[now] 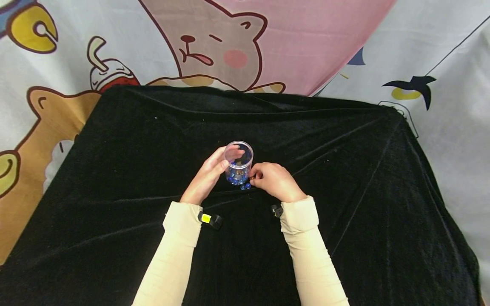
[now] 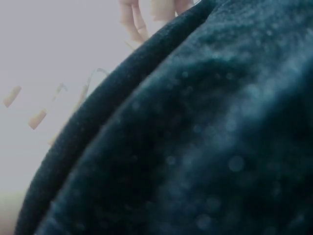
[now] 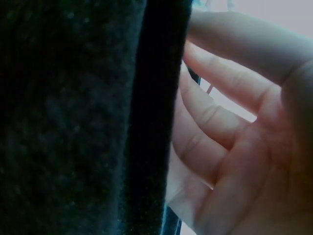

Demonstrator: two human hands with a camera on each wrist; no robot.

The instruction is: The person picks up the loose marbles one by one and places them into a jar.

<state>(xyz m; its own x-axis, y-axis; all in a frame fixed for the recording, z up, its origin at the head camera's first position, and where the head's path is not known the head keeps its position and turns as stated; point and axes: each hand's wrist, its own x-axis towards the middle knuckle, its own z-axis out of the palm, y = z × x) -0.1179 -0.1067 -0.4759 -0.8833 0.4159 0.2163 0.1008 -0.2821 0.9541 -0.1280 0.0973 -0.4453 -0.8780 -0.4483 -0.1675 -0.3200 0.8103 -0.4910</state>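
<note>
A clear plastic cup [image 1: 239,165] stands on the black cloth in the head view, with several blue and a few amber marbles in its lower part. My left hand [image 1: 209,171] holds it from the left, thumb on the near side and fingers behind the wall. Close to the cup's right side, my right hand [image 1: 272,178] pinches a small amber marble between thumb and fingertips. Two blue marbles [image 1: 248,185] lie on the cloth just below the cup's base. In the right wrist view, the right hand's curled fingers [image 3: 210,117] show, their tips hidden behind dark cloth.
Black velvety cloth [image 1: 344,238] with creases covers the table. A printed cartoon curtain [image 1: 306,38] hangs behind and along both sides. Both wrists carry dark bands, the left band [image 1: 209,219] with a yellow patch. Cloth fills most of the left wrist view.
</note>
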